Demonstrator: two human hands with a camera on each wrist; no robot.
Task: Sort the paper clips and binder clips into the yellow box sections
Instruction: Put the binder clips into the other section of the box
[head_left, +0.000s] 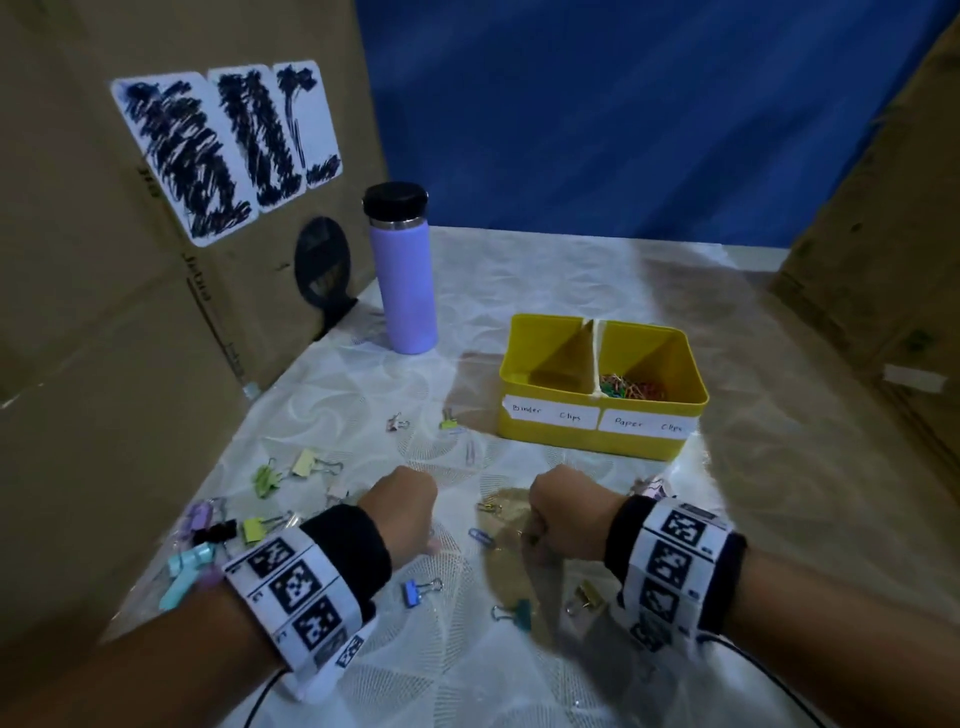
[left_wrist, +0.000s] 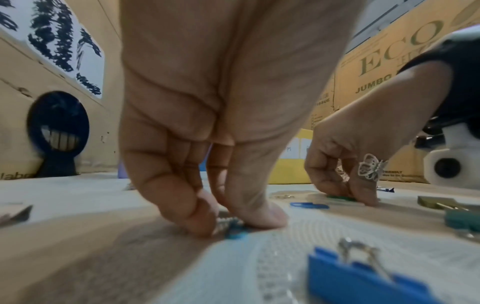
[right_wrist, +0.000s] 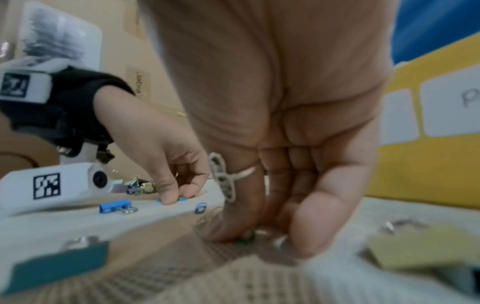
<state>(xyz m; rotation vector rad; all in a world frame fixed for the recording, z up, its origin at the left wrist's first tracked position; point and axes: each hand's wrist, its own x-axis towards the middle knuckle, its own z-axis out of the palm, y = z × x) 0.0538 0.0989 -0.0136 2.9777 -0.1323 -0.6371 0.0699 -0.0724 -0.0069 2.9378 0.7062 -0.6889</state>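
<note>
The yellow box (head_left: 597, 441) stands at centre right, labelled "Binder Clips" on the left and "Paper Clips" on the right. Coloured paper clips (head_left: 631, 388) lie in its right section. My left hand (left_wrist: 231, 225) reaches down to the table and pinches a small blue paper clip (left_wrist: 235, 234) between thumb and fingers. My right hand (right_wrist: 259, 236), wearing a ring, pinches a green paper clip (right_wrist: 244, 241) against the cloth. In the head view both hands (head_left: 431, 540) (head_left: 535, 540) are knuckles-up, hiding the clips. Another blue paper clip (head_left: 480, 536) lies between them.
Binder clips lie scattered: a blue one (head_left: 418, 591), a teal one (head_left: 517, 613), a gold one (head_left: 587, 597), and a pastel cluster (head_left: 223, 530) at the left. A purple bottle (head_left: 402, 280) stands behind. Cardboard walls (head_left: 130, 338) close in left and right.
</note>
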